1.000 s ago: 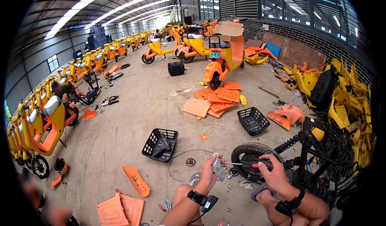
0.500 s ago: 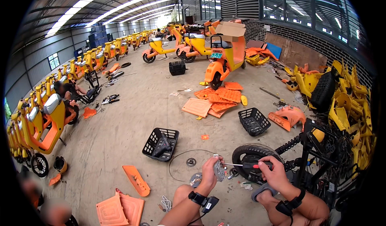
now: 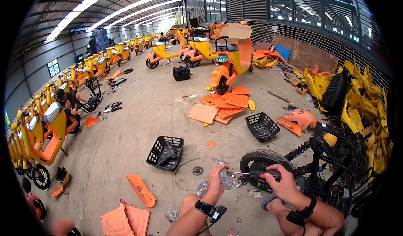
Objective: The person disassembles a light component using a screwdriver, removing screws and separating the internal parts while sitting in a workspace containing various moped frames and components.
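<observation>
My left hand (image 3: 215, 183) is closed around a small grey metal part (image 3: 226, 179) with an uneven surface. In my right hand (image 3: 283, 182) is a screwdriver (image 3: 251, 174) with a black and red handle, held roughly level. Its thin shaft points left, and the tip is at the metal part; whether it sits in a screw is too small to tell. Just beyond my hands lies a black-tyred wheel (image 3: 252, 157), joined to a dark frame with a coil-spring shock absorber (image 3: 299, 149).
A black basket (image 3: 180, 145) holding a dark power tool (image 3: 168, 155) and a second black basket (image 3: 262, 127) stand ahead. Orange panels (image 3: 202, 113) lie near a parked orange scooter (image 3: 241, 59). Yellow parts (image 3: 361, 114) are heaped right. Scooters line the left, where a person (image 3: 69, 99) sits.
The view has shifted slightly, moving the scene a little left. My right fingers have come further along the screwdriver handle toward the shaft. The metal part stays in my left hand.
</observation>
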